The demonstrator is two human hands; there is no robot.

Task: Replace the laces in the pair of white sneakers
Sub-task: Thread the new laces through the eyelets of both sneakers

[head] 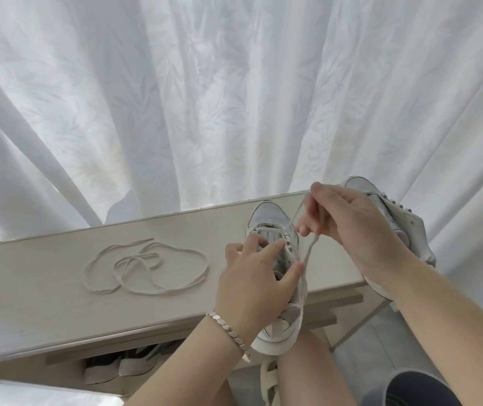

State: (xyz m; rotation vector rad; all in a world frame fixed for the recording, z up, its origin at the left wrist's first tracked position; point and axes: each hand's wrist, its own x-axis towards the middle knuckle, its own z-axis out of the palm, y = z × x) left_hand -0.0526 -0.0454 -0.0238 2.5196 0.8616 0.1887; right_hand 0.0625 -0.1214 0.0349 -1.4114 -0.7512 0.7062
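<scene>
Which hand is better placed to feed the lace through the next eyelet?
Right. The right hand pinches the lace above the sneaker, while the left hand grips the sneaker's upper beside the eyelets, steadying it.

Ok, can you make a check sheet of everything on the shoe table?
Surface: pale wooden shelf top.
Job's things: near sneaker partly laced; lace pulled up from it; second sneaker at the right edge; loose lace coiled at the left.
Clutter: nothing seen.
Hands: left hand holds the near sneaker; right hand pinches the lace.
Cables: nothing seen.
Surroundings: white curtain behind; other shoes on the shelf below.
</scene>
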